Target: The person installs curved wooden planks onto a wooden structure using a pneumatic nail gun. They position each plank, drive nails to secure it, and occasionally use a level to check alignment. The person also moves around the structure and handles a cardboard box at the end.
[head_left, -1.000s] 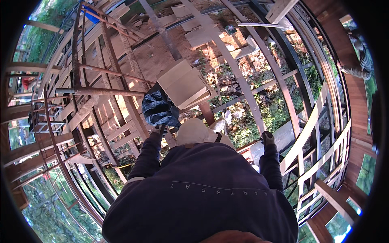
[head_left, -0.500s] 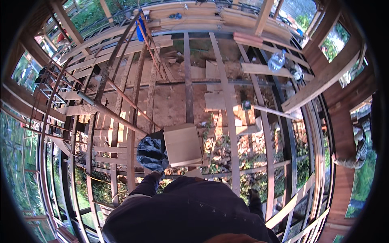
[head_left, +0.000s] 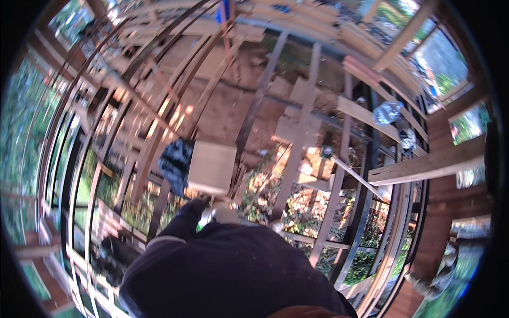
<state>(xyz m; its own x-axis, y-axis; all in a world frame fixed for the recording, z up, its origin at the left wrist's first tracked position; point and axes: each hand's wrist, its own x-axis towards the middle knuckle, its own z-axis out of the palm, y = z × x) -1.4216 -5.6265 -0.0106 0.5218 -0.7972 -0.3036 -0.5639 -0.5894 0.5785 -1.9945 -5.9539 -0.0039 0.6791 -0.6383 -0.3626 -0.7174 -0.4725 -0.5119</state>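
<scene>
At my lower left, a dark, blurred shape (head_left: 112,259) beside my torso looks like my left hand in a dark glove. Motion smears its fingers, and I cannot make out anything in them. My right hand is out of sight. My torso in a dark top (head_left: 228,265) fills the lower middle. Just ahead of one dark-clad leg (head_left: 185,218) sits a closed brown cardboard box (head_left: 213,167). Crumpled dark blue-black plastic or cloth (head_left: 176,165) lies against the box's left side.
Bare joists (head_left: 302,127) span an open floor above dirt and rubble. A clear plastic jug (head_left: 388,113) rests on a board at right. A long pale pole (head_left: 355,175) slants nearby. Lumber (head_left: 297,24) lies far off; a greyish bundle (head_left: 435,278) is by the right wall.
My view has turned, tilting the joists and shifting the cardboard box left. The dark hand-like shape has come into view at lower left.
</scene>
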